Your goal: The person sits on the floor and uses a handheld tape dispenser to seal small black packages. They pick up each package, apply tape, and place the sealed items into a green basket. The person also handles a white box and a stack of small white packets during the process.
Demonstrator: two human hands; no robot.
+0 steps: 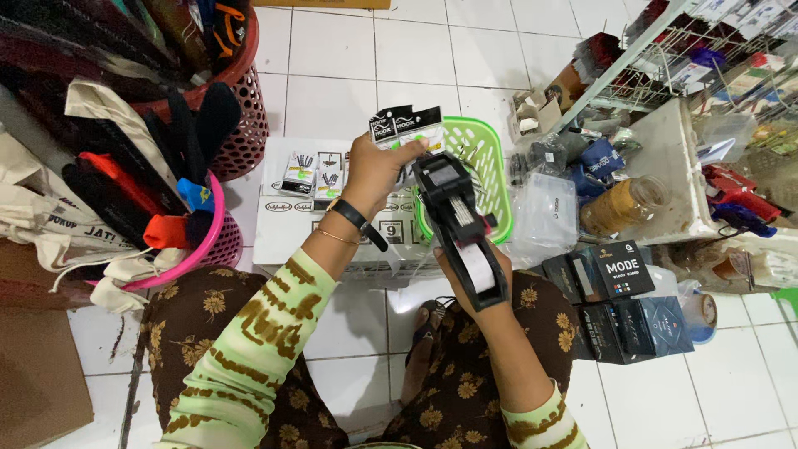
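Observation:
My left hand (pixel 376 170) holds up a few small packets with black header cards (pixel 406 125), fanned at the top. My right hand (pixel 475 278) grips a black label gun (pixel 455 212) with a white label roll, its nose pointing up against the packets. Both hands are raised over a white cardboard box (pixel 278 229) on the tiled floor. More small packets (pixel 314 173) lie on top of that box. A black watch and a thin bracelet sit on my left wrist.
A green plastic basket (pixel 486 158) stands behind the gun. Red and pink baskets (pixel 218 241) full of cloth items are on the left. Black boxes (pixel 615 270), clear bags, a jar and a wire display rack (pixel 706 50) crowd the right. My knees frame the bottom.

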